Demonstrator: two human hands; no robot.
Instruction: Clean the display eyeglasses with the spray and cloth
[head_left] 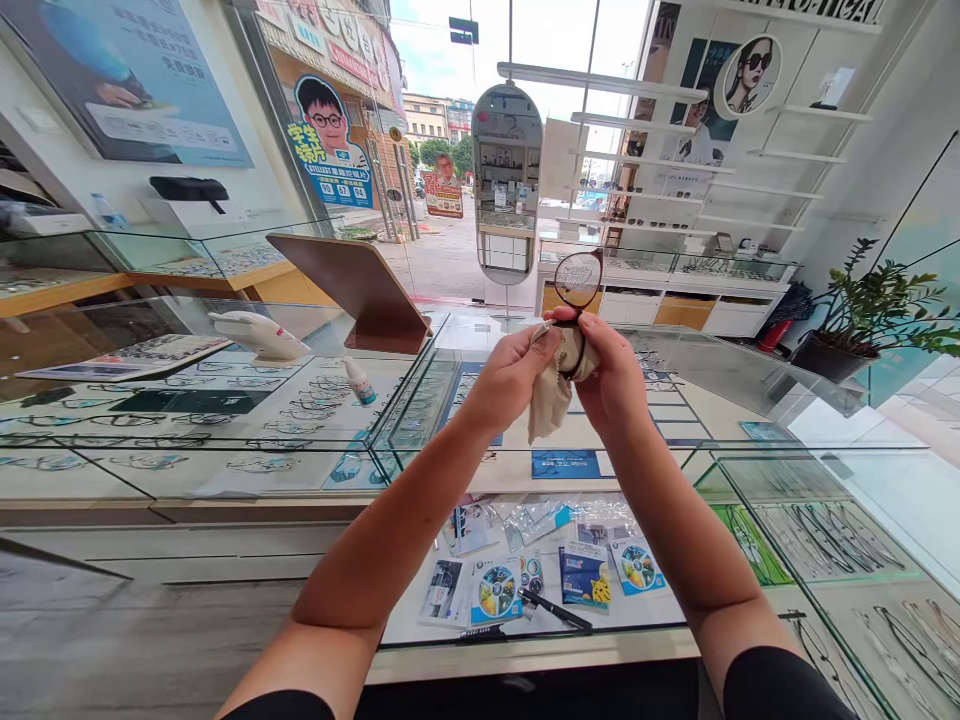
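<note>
Both hands hold a pair of dark-rimmed eyeglasses [578,283] up above the glass counter, one lens rising clear of the fingers with faint print on it. A beige cleaning cloth [551,405] hangs beneath, wrapped about the other lens. My left hand [516,368] is closed, pinching the cloth against the glasses. Closed around the frame near its bridge is my right hand [611,360], thumb and finger gripping it beside the cloth. The fingertips behind the cloth are hidden.
Glass display cases [300,440] with rows of eyeglasses surround the hands. A small spray bottle [359,381] and a tilted tabletop mirror [352,285] stand at left. Below lie leaflets [496,590] and a black pen [556,609]. A potted plant [877,310] stands at right.
</note>
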